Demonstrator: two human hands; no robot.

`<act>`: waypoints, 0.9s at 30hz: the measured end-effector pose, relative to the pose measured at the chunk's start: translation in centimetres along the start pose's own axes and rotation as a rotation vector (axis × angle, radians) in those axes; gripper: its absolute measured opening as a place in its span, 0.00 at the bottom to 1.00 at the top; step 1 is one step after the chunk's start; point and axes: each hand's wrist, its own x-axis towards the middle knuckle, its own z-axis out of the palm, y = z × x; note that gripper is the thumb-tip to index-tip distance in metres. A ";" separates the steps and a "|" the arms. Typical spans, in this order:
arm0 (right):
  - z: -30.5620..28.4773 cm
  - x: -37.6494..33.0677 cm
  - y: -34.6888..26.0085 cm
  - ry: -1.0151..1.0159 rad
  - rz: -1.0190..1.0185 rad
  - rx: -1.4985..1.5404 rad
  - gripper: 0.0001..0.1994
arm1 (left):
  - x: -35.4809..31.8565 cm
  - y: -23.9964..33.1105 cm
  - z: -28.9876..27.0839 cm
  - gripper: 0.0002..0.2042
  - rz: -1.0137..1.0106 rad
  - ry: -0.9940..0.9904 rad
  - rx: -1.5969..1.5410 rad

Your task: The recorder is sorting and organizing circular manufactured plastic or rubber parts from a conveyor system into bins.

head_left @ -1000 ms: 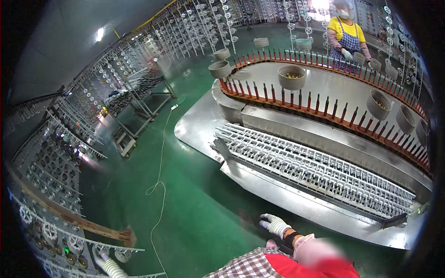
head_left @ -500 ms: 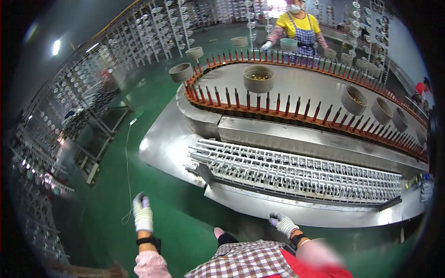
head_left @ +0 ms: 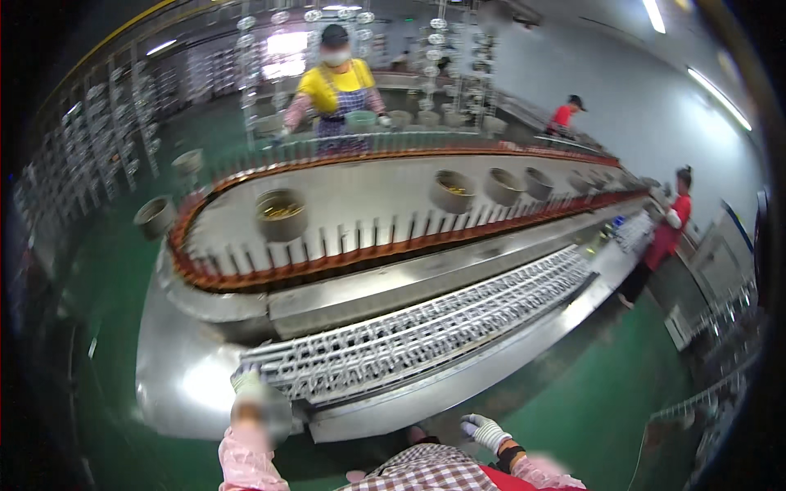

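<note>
Left hand (head_left: 246,377), its grip too blurred to tell, was nearest the racks (head_left: 426,326), whose long axis stretched rightward.

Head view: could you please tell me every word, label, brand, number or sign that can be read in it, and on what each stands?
None can be read.
Metal racks by the left hand: no legible marking.
Nearest grey bowl: no legible marking.
Hanging strings of parts: too small and blurred to tell.
</note>
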 end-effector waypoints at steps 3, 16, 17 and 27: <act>-0.3 -2.2 -0.6 0.083 0.113 0.149 0.21 | 2.2 0.4 2.4 0.14 0.039 -0.083 0.095; -2.8 7.8 -4.0 0.063 -0.031 -0.058 0.26 | 2.0 4.9 -0.7 0.12 0.131 0.138 0.357; -2.9 7.9 -5.1 0.037 -0.056 0.058 0.25 | 1.9 4.9 -2.4 0.12 0.158 0.111 0.352; -8.3 18.7 -10.1 0.061 -0.078 1.432 0.24 | -4.5 13.7 -22.8 0.11 0.404 0.128 0.161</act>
